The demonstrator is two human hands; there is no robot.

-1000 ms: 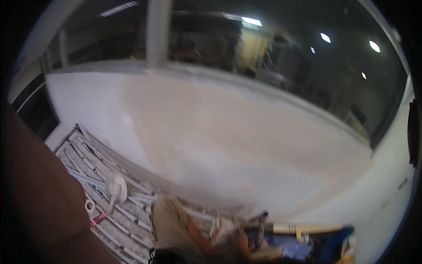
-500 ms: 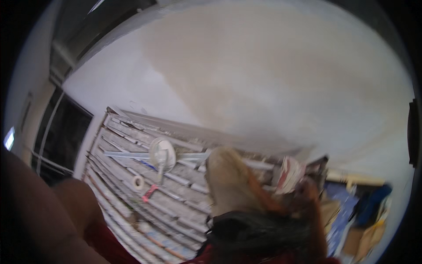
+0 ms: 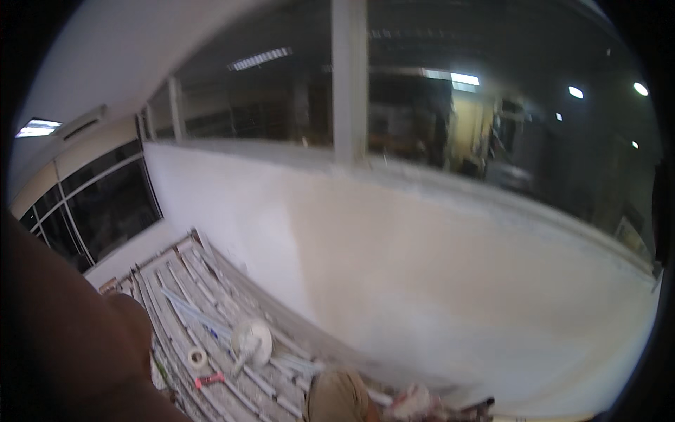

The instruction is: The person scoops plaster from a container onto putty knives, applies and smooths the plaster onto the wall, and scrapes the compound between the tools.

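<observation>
A bare arm (image 3: 63, 330), dark and very close, fills the lower left; no fingers show on it. My right hand is not in the picture. Low in the middle is a rounded tan cloth shape (image 3: 336, 397) that looks like a trouser knee. Left of it, a round white bucket or lid (image 3: 253, 343) rests on long slats, with a pale flat tool (image 3: 242, 360) across it. Beside these are a roll of tape (image 3: 197, 357) and a pink-red handled thing (image 3: 209, 380). A blurred whitish and reddish bundle (image 3: 413, 401) is at the bottom edge.
A low wall (image 3: 232, 204), white with a large beige patch (image 3: 380, 253), runs along the far side. Above it are dark window panes (image 3: 253, 98) and a pale post (image 3: 349, 77). Long worn slats or pipes (image 3: 176, 281) cover the lower left area. More windows (image 3: 112, 204) stand farther left.
My view has tilted up, so the windows above the wall show and the slatted area sits lower. The right hand seen near the reddish-white bundle has left the picture.
</observation>
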